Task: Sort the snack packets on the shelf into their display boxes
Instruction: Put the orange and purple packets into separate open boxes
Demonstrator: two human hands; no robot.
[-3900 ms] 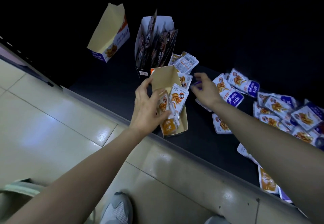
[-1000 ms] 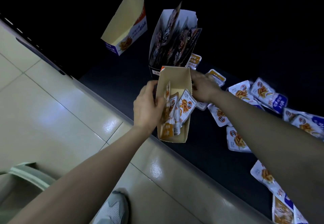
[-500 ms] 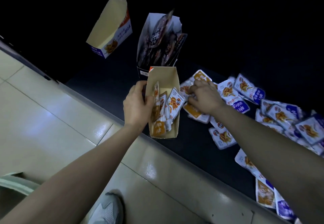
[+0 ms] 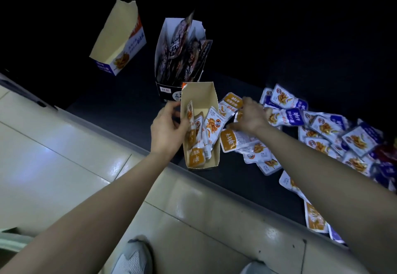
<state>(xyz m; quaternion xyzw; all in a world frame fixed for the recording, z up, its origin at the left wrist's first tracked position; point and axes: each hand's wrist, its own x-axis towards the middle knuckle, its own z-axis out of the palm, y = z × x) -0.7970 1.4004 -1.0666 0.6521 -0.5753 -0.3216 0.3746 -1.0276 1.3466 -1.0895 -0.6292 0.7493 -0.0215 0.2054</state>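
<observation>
While left hand (image 4: 167, 132) grips box (image 4: 199, 95), right hand (image 4: 251, 117) covers packets (image 4: 233, 139) (grip unclear), shelf (image 4: 129, 106), tiles (image 4: 64, 155).

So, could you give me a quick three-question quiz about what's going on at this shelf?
1. True or false: the left hand grips the open box that holds orange packets.
2. What fills the tall box just behind it? A) blue packets B) dark packets C) nothing
3. Fill in: the right hand touches loose packets lying on the person's ___ side of the open box.

Key: 1 true; 2 B; 3 right.
</observation>
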